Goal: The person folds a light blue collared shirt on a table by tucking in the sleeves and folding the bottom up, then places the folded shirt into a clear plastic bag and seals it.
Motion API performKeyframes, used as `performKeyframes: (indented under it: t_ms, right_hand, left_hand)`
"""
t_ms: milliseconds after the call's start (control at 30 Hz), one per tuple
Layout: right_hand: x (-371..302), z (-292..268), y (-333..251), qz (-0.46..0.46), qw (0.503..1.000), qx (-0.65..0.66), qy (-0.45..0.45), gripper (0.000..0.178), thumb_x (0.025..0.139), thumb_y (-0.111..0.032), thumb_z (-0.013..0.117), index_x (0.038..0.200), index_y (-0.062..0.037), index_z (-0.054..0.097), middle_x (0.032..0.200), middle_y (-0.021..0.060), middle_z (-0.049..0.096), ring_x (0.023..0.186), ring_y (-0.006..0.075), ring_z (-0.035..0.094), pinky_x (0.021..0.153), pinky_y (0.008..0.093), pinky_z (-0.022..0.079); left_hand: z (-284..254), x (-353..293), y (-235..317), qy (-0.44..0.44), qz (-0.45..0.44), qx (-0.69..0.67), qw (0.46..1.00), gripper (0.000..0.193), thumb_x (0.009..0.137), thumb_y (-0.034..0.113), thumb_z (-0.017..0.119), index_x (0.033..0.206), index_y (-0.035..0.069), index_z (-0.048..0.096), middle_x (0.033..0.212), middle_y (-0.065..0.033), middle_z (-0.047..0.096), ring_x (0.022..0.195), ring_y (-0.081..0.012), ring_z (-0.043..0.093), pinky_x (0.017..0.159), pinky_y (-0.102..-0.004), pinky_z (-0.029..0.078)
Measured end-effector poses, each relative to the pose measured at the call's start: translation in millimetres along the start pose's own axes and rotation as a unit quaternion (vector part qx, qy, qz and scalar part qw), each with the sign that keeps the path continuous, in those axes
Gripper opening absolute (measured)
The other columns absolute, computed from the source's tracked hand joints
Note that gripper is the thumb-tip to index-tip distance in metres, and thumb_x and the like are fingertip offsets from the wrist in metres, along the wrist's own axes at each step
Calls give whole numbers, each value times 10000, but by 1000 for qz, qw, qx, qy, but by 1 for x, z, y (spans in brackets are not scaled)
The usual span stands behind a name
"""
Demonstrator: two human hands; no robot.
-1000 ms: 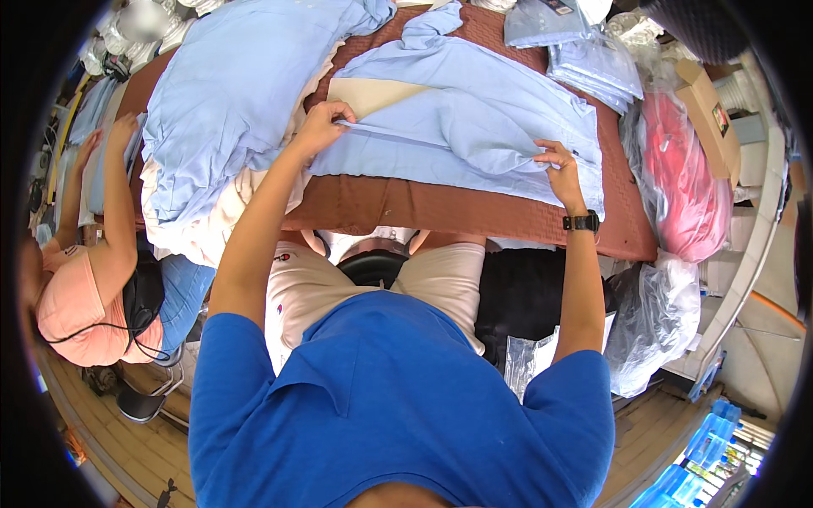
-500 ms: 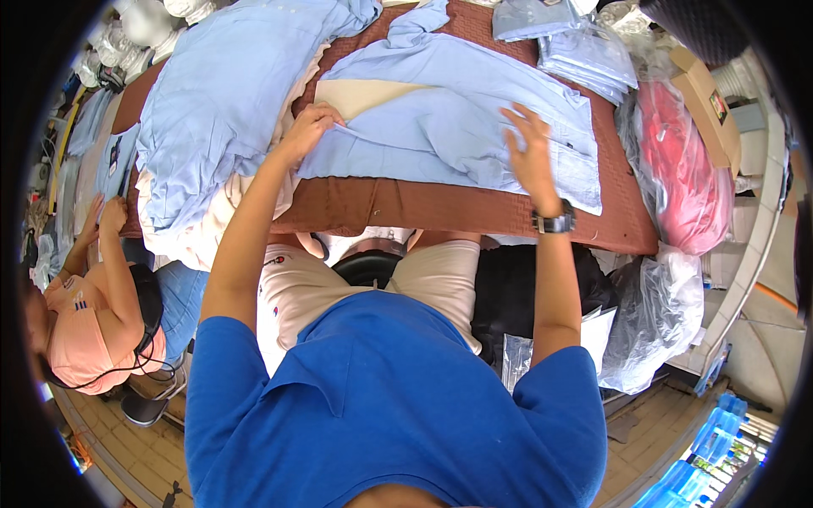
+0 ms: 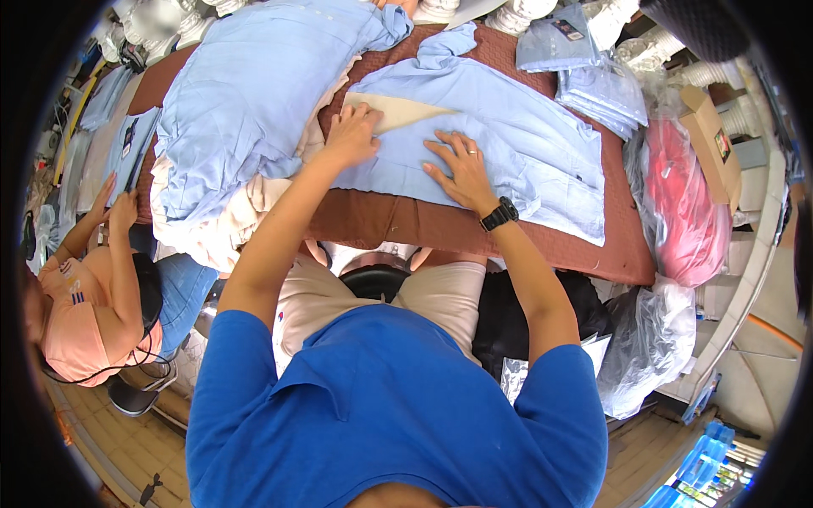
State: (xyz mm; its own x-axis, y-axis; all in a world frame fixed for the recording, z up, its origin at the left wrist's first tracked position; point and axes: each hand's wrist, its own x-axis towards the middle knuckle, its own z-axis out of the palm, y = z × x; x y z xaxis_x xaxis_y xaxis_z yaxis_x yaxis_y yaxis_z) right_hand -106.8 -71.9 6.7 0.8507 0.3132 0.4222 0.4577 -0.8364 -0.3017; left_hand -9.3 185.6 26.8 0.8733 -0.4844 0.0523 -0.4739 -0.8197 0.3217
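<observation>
A light blue shirt (image 3: 517, 135) lies spread face down on the brown padded table (image 3: 398, 224). A beige cardboard sheet (image 3: 398, 110) sits on the shirt's upper left part. My left hand (image 3: 351, 135) presses flat on the shirt at the cardboard's near left corner. My right hand (image 3: 457, 165), with a ring and a black wrist watch, lies flat with spread fingers on the shirt's middle. Neither hand grips anything.
A heap of light blue and cream garments (image 3: 246, 118) covers the table's left side. Folded bagged shirts (image 3: 593, 80) lie at the far right, near a red bagged bundle (image 3: 686, 203) and a cardboard box (image 3: 711, 140). A person in a peach top (image 3: 93, 296) sits at the left.
My right hand has moved left from the shirt's right edge to its middle. My left hand stays by the cardboard. The seated person's arms have lowered.
</observation>
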Motion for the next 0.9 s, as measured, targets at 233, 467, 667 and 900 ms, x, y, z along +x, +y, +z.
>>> performKeyframes:
  t_ms: [233, 467, 667, 900]
  right_hand:
    - [92, -14, 34, 19, 1000, -5, -10, 338, 903, -199, 654, 1237, -144, 645, 1277, 46, 590, 1161, 315, 525, 959, 483, 437]
    - [206, 28, 93, -173, 940, -293, 21, 388, 929, -79, 548, 1306, -162, 589, 1359, 50, 580, 1212, 306, 557, 994, 482, 447]
    - [235, 53, 126, -92, 892, -420, -139, 283, 968, -194, 521, 1219, -158, 647, 1249, 49, 662, 1270, 266, 545, 1039, 513, 414]
    - [232, -19, 108, -222, 875, -416, -108, 228, 763, -232, 711, 943, -99, 754, 1014, 69, 722, 1140, 263, 620, 1024, 480, 420]
  left_hand:
    - [39, -5, -8, 171, 61, -16, 983, 519, 886, 202, 548, 1384, 59, 537, 1426, -166, 475, 1339, -387, 409, 1125, -537, 332]
    - [42, -12, -7, 204, 76, -43, 975, 491, 1004, 336, 531, 1409, 59, 513, 1499, -115, 471, 1456, -367, 328, 1206, -524, 249]
    - [36, -12, 0, 197, 64, -55, 977, 482, 989, 331, 552, 1399, 79, 527, 1500, -97, 474, 1463, -343, 326, 1203, -512, 261]
    - [41, -12, -6, 211, 64, -50, 974, 396, 1010, 229, 497, 1373, 80, 546, 1513, -78, 469, 1459, -342, 333, 1197, -509, 273]
